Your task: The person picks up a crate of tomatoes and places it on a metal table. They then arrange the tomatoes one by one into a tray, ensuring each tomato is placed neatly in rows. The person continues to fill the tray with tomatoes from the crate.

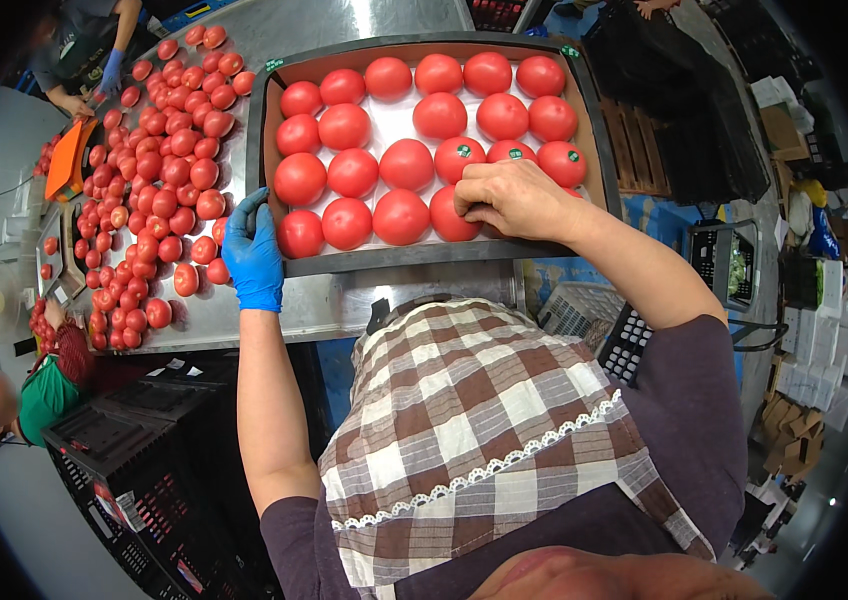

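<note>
A shallow black-rimmed crate [439, 259] with brown lining and a white liner sheet holds rows of red tomatoes. My left hand [253, 259], in a blue glove, grips the crate's left rim near the front corner. My bare right hand [518, 196] is over the front right rows, thumb and fingertips pinched together against a front-row tomato [450, 216]. Whether anything small sits between those fingertips is hidden. Green stickers show on a tomato [460, 157] above my fingers, a tomato [512, 151] behind my hand and a tomato [561, 163] to its right.
Loose tomatoes [169, 165] cover the left of the metal table [394, 292]. A co-worker's gloved hand [112, 71] is at upper left, and another person [56, 390] is at far left. Black crates [146, 450] stand at lower left. An orange object [70, 160] stands beyond the tomatoes.
</note>
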A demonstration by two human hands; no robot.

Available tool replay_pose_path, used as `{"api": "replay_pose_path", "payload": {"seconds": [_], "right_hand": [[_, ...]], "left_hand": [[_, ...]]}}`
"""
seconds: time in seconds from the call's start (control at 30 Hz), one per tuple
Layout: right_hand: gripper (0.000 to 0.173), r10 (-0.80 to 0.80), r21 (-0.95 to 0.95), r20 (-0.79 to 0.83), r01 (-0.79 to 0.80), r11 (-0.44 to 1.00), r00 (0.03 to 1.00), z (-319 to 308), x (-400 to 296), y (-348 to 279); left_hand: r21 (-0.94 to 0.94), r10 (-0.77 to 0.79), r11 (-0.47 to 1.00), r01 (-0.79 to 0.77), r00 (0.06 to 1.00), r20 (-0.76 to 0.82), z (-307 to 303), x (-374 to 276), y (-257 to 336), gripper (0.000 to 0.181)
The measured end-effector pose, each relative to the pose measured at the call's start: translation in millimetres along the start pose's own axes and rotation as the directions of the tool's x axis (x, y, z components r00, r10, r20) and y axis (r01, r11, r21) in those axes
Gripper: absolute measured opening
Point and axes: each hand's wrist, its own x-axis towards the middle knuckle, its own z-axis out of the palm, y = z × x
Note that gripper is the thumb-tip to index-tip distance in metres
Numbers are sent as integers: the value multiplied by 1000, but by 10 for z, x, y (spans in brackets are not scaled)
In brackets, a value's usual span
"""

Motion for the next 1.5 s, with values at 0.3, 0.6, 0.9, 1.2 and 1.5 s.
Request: {"api": "replay_pose_path", "payload": {"seconds": [0.3, 0.6, 0.9, 1.2, 1.5], "right_hand": [[10, 171, 313, -178, -109, 943, 969, -145, 55, 406], [13, 181, -7, -153, -184, 983, 972, -131, 284, 389], [14, 126, -8, -169, -130, 992, 977, -95, 249, 453], [13, 99, 1, -185, -100, 995, 978, -91, 243, 471], [13, 43, 43, -248, -33, 999, 968, -69, 248, 469]], "left_hand": [[-2, -4, 1000, 4, 1000, 4, 2, -1, -7, 24], [-6, -13, 1000, 13, 1000, -6, 11, -10, 37, 24], [5, 0, 1000, 0, 1000, -10, 1, -15, 11, 24], [3, 13, 1000, -13, 1000, -6, -8, -5, 1, 24], [-8, 25, 1000, -25, 1000, -2, 5, -11, 6, 23]]}}
